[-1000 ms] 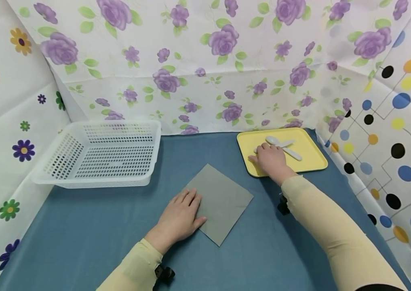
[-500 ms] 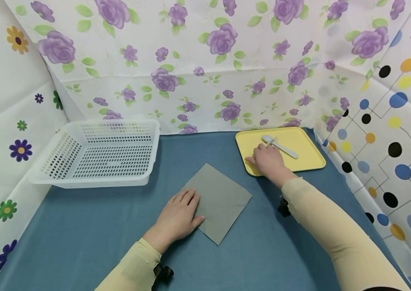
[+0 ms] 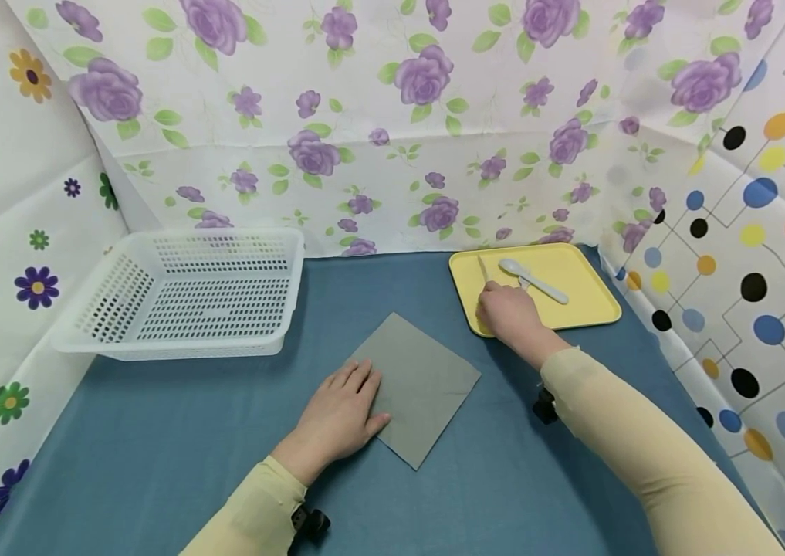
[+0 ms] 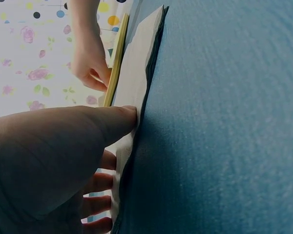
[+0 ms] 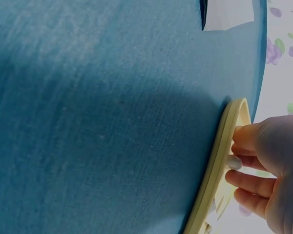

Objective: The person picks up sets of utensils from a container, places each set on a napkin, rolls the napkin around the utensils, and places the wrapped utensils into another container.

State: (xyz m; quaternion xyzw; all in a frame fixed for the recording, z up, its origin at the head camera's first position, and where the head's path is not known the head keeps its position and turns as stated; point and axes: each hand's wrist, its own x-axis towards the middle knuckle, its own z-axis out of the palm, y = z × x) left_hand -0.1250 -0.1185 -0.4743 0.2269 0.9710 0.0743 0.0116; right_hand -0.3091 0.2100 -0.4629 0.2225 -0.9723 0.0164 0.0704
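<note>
A grey folded cloth napkin (image 3: pixel 420 390) lies on the blue tablecloth, one corner toward the person. My left hand (image 3: pixel 340 409) rests on its left edge with fingers straight; in the left wrist view the thumb (image 4: pixel 119 119) presses along the layered edge. Over the left part of a yellow tray (image 3: pixel 587 305), my right hand (image 3: pixel 513 313) grips a pale knife (image 3: pixel 482 266), whose thin blade sticks out past the fingers. A pale spoon (image 3: pixel 534 281) lies on the tray just right of that hand. Another pale piece under the spoon is mostly hidden.
A white perforated plastic basket (image 3: pixel 218 309) stands at the back left of the table. Flowered cloth (image 3: pixel 378 177) hangs behind, and a dotted sheet (image 3: pixel 753 340) borders the right side.
My right hand has curled its fingers round the knife and turned it, so its blade now points away at the left instead of crossing the spoon. My left hand stays put.
</note>
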